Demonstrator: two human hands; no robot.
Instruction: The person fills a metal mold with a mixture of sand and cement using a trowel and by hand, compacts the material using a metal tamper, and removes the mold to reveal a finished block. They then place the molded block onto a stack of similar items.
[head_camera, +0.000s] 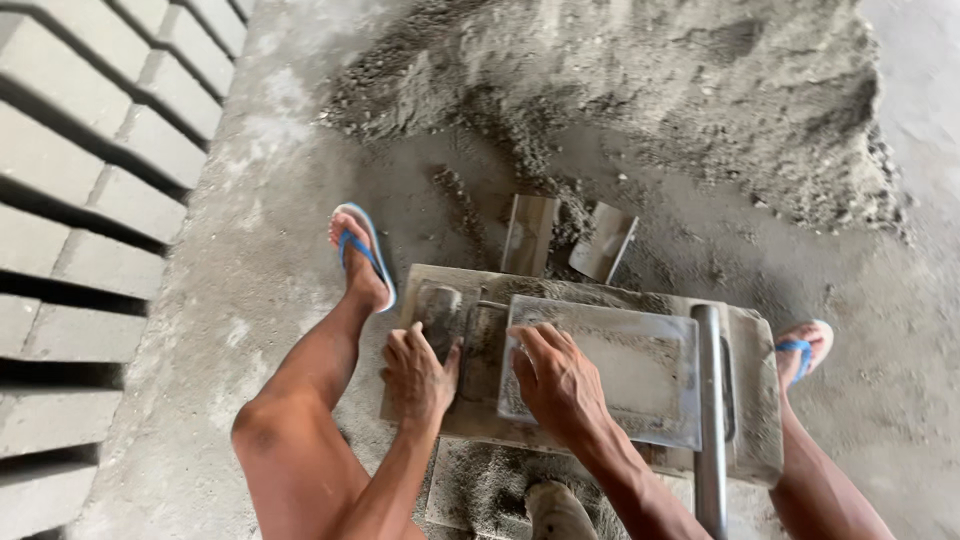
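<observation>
A grey metal block mould (752, 400) caked with cement sits on the ground between my legs. Its flat lid plate (640, 375) lies on top. My right hand (555, 380) presses flat on the left part of that plate, holding nothing. My left hand (415, 375) rests on the mould's left end beside a round handle knob (440, 310). A steel lever bar (708, 410) runs down the mould's right side.
A big heap of damp grey cement mix (640, 90) lies ahead. Two metal scoops (570, 240) lean against it. Rows of finished grey blocks (90, 200) line the left. My feet in blue flip-flops (362, 255) flank the mould.
</observation>
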